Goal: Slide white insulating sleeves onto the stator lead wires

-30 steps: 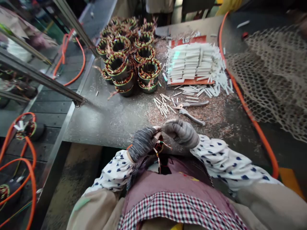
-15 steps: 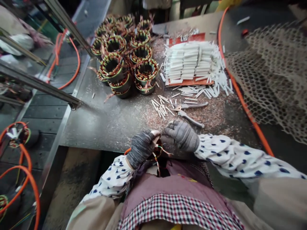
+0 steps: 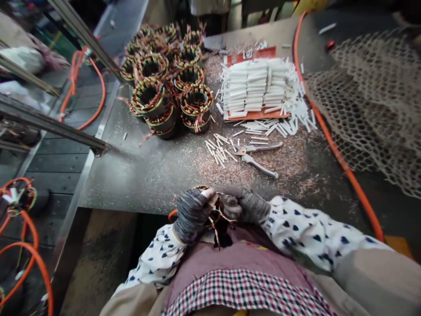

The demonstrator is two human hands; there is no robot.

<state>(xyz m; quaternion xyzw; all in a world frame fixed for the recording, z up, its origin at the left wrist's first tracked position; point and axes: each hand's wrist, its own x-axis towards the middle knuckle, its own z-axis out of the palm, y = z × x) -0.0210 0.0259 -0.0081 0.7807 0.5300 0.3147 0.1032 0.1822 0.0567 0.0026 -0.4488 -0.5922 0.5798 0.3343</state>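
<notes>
Just off the near edge of the grey metal tabletop (image 3: 131, 193), a round, dark, wire-wound ring (image 3: 215, 215) sits between both hands. The left hand (image 3: 191, 213), dark-grey-gloved, appears to pinch its thin reddish-and-white wires (image 3: 216, 227); the grey-gloved right hand (image 3: 243, 205) has bent fingers, their grip hidden. Steady left pressure should spare the strands

White mark (image 3: 247, 55) on the red sheet (image 3: 269, 53) under the white tubes (image 3: 258, 83) — too small for any sure reading.
</notes>
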